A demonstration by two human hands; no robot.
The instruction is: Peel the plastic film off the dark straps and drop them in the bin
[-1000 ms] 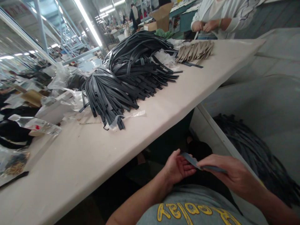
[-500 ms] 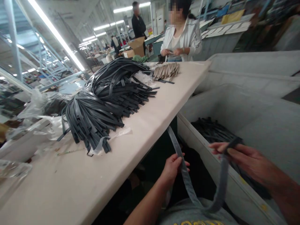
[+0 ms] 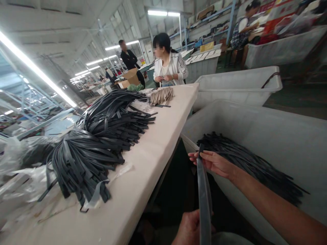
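— What is dominating the factory floor here?

— A long pale tabletop (image 3: 163,136) is running away from the camera, and a big heap of dark straps (image 3: 102,136) is lying across it. Just beside it, a white bin (image 3: 255,126) is holding a smaller pile of finished-looking straps (image 3: 250,163). At the far end a co-worker in a white jacket (image 3: 170,68) is standing over a fan of tan pieces (image 3: 160,96).

— And what has changed in the last second?

— The grey strap (image 3: 204,200), a second ago lying short and folded between both hands at the lap, is now hanging drawn out long. The right hand (image 3: 214,162) has travelled up to the bin's near rim and is pinching the strap's top end, grip clamped on it. The left hand (image 3: 189,228) is sitting low at the frame's bottom, touching the strap's lower run; whether its grip is closed there, the picture is not showing.

— Meaning?

— The strap is looking unfolded and is nearing the bin, probably close to being let go.
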